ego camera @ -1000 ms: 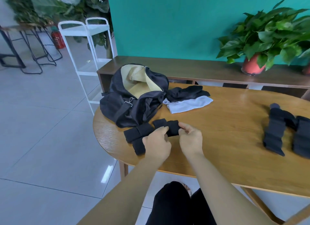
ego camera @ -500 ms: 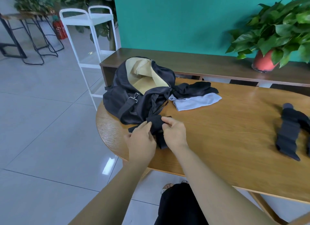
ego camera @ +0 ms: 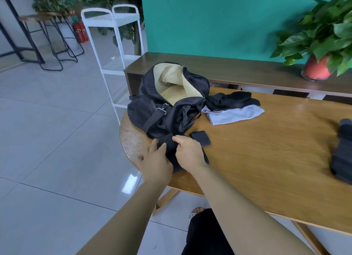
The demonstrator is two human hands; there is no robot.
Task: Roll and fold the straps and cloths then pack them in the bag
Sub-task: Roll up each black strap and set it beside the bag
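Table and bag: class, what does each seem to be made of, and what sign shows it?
Table: looks like wood or veneer, matt, with visible grain lines. Bag: probably thin synthetic fabric, slightly shiny, slumped in soft folds; beige lining.

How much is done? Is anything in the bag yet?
Barely started. The bag lies open and its tan lining shows nothing packed. In hand: the right hand pinches a black strap while the left hand presses it. Left: the black cloth, the grey cloth and more straps at the far right.
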